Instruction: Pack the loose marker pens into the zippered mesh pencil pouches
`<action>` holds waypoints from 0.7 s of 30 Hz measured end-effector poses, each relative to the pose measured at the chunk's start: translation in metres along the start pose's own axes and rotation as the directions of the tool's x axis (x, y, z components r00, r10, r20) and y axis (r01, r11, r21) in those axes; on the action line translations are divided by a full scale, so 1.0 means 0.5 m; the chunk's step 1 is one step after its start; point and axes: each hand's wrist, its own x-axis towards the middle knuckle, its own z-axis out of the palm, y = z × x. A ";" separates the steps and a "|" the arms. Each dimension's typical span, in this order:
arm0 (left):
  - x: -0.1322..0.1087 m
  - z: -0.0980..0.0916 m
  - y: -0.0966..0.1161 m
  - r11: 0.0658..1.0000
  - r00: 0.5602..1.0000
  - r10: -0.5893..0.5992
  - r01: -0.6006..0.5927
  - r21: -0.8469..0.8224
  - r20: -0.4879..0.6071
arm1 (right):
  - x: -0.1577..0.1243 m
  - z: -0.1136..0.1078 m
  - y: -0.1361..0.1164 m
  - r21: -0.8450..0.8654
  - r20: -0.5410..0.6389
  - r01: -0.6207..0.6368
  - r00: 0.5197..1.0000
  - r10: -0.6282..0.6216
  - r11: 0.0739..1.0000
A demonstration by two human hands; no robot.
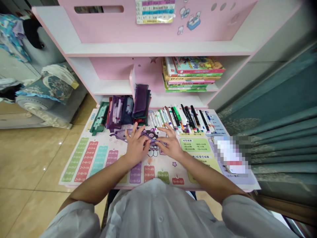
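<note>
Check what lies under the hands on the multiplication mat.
A flat purple item lies beneath the left hand and right hand, on the multiplication mat; the hands hide part of it and the mat's print below.

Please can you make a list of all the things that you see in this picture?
purple strip: one, purple, between the hands on the mat
desk mat: one, multicoloured with times tables, on the desk
markers: many, mixed colours, at the back of the mat
pencil pouches: several, purple, navy and green, back left of the mat
books: one stack, mixed colours, on the shelf
shelf unit: one, pink and white, behind the mat
sofa: one, grey, at left
curtain: one, teal, at right
floor tiles: many, beige, below left
left hand: one, on the purple strip
right hand: one, on the purple strip
white shirt: one, white, at the bottom
</note>
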 end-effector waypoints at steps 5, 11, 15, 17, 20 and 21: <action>0.000 0.000 -0.005 1.000 1.000 0.012 -0.012 0.018 -0.010 | 0.001 -0.001 0.001 -0.020 0.003 -0.009 1.000 0.009 1.000; 0.000 -0.001 -0.006 1.000 1.000 0.002 -0.002 0.019 -0.012 | 0.002 0.000 0.002 -0.008 -0.009 0.003 1.000 -0.003 1.000; 0.000 -0.001 -0.006 1.000 1.000 -0.007 0.007 0.020 -0.013 | 0.001 0.001 0.005 -0.009 -0.003 -0.013 1.000 0.013 1.000; 0.000 -0.002 -0.006 1.000 1.000 -0.011 0.012 0.025 -0.023 | 0.001 0.001 0.006 0.002 0.004 -0.024 1.000 0.024 1.000; 0.000 -0.002 -0.006 1.000 1.000 -0.010 0.010 0.027 -0.023 | 0.000 0.002 0.008 0.005 0.001 -0.022 1.000 0.022 1.000; 0.001 -0.002 -0.006 1.000 1.000 -0.011 0.011 0.025 -0.023 | 0.000 0.002 0.008 0.001 0.000 -0.022 1.000 0.022 1.000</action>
